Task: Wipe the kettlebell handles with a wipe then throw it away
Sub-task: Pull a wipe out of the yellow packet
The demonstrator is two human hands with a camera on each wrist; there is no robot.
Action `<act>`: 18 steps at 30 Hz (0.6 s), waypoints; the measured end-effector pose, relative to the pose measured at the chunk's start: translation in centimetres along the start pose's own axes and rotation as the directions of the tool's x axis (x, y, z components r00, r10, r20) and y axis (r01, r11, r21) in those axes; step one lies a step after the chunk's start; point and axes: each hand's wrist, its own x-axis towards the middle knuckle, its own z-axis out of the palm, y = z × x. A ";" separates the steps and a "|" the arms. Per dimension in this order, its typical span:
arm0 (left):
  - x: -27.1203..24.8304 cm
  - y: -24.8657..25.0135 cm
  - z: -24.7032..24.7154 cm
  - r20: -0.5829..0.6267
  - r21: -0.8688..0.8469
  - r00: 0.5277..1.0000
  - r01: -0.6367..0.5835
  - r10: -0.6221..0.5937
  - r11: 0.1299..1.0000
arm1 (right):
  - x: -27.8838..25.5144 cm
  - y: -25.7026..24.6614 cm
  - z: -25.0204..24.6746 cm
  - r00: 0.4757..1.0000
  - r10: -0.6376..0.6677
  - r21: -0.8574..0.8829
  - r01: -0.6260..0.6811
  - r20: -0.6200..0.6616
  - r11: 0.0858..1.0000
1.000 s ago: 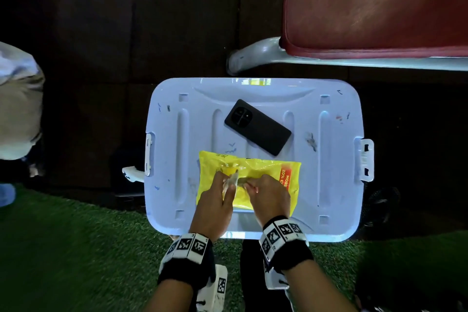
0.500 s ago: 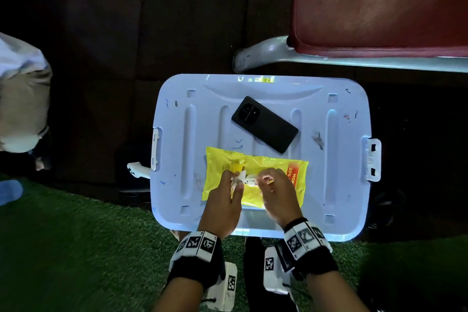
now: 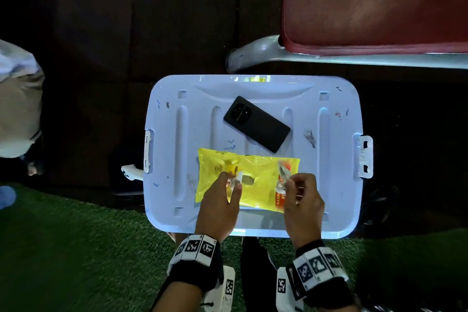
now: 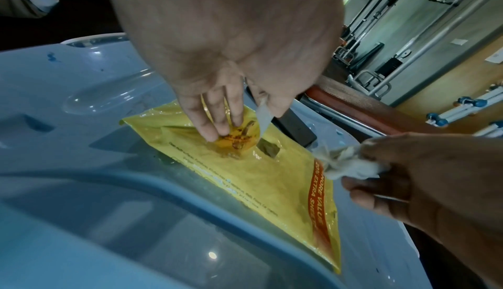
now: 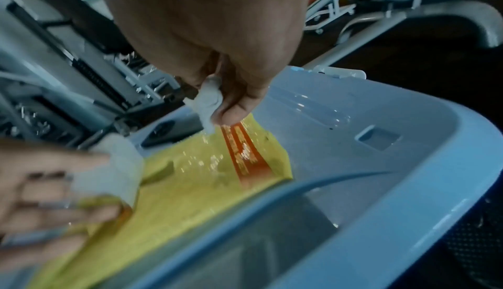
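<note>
A yellow wipe pack (image 3: 255,185) lies flat on a pale blue bin lid (image 3: 172,159). My left hand (image 3: 231,180) pinches the pack's white peel-back flap (image 4: 264,115) between thumb and forefinger, and its other fingers press on the pack (image 4: 272,177). The dispensing slot beside the flap stands uncovered. My right hand (image 3: 291,182) pinches a crumpled white wipe (image 3: 282,176) just above the pack's orange-striped right end; the wipe (image 5: 208,102) hangs free of the pack (image 5: 190,175). No kettlebell is in view.
A black phone (image 3: 255,124) lies on the lid just beyond the pack. A red padded bench (image 3: 367,0) on a grey frame stands at the far right. Another person's clothing (image 3: 17,99) shows at the left edge. Green turf (image 3: 76,248) lies in front, dark mats behind.
My right hand has drawn the wipe out of the slot and moved right, clear of my left hand. The left hand stays on the flap.
</note>
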 end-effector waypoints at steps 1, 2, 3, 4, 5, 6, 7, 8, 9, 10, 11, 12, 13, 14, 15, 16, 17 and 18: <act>0.1 0.0 0.1 -0.014 0.017 1.000 -0.020 0.020 1.000 | -0.1 0.6 0.4 1.000 -0.028 -0.028 0.028 0.009 0.999; 0.2 0.0 0.3 -0.022 0.030 0.999 -0.047 0.047 0.998 | -0.1 1.2 0.8 0.998 -0.046 -0.049 0.048 0.038 0.998; 0.3 0.1 0.5 -0.019 0.043 0.997 -0.078 0.079 0.996 | -0.1 1.6 1.2 0.995 -0.060 -0.078 0.066 0.079 0.995; 0.4 0.1 0.7 0.001 0.070 0.993 -0.114 0.114 0.991 | -0.1 2.0 1.6 0.989 -0.074 -0.115 0.089 0.127 0.989; 0.6 0.1 0.9 0.037 0.118 0.988 -0.152 0.148 0.981 | -0.1 2.1 1.8 0.981 -0.090 -0.150 0.117 0.174 0.982; 0.8 0.2 1.1 0.083 0.179 0.981 -0.186 0.174 0.966 | 0.0 2.2 1.9 0.970 -0.104 -0.173 0.144 0.220 0.974; 1.0 0.2 1.3 0.133 0.241 0.974 -0.214 0.186 0.947 | 0.2 2.3 1.9 0.958 -0.117 -0.192 0.171 0.263 0.966; 1.2 0.3 1.5 0.188 0.320 0.965 -0.234 0.180 0.918 | 0.5 2.3 1.7 0.944 -0.121 -0.220 0.194 0.307 0.956; 1.3 0.4 1.7 0.246 0.424 0.956 -0.256 0.161 0.869 | 0.8 2.3 1.4 0.930 -0.114 -0.258 0.212 0.349 0.942; 1.5 0.5 1.9 0.295 0.531 0.945 -0.285 0.141 0.798 | 1.1 2.4 1.2 0.919 -0.098 -0.298 0.223 0.382 0.928; 1.6 0.6 2.1 0.332 0.613 0.935 -0.316 0.127 0.724 | 1.4 2.3 0.9 0.913 -0.071 -0.331 0.217 0.402 0.918; 1.7 0.7 2.3 0.357 0.663 0.927 -0.338 0.114 0.668 | 1.8 2.3 0.7 0.909 -0.034 -0.358 0.197 0.414 0.913; 1.7 0.8 2.5 0.370 0.694 0.924 -0.347 0.101 0.631 | 2.2 2.3 0.6 0.906 0.014 -0.376 0.161 0.422 0.913; 1.7 0.9 2.6 0.375 0.714 0.923 -0.349 0.089 0.607 | 2.4 2.3 0.5 0.911 0.059 -0.376 0.110 0.409 0.920; 1.8 0.9 2.7 0.377 0.725 0.923 -0.347 0.078 0.595 | 2.7 2.3 0.5 0.915 0.091 -0.368 0.066 0.394 0.927; 1.8 0.9 2.8 0.378 0.730 0.923 -0.341 0.065 0.592 | 2.9 2.3 0.5 0.922 0.101 -0.373 0.050 0.374 0.927; 1.8 0.8 2.9 0.381 0.731 0.923 -0.336 0.053 0.593 | 3.0 2.3 0.5 0.936 0.086 -0.387 0.056 0.341 0.920; 1.8 0.7 2.9 0.387 0.732 0.921 -0.334 0.041 0.594 | 3.0 2.3 0.8 0.953 0.040 -0.389 0.085 0.301 0.917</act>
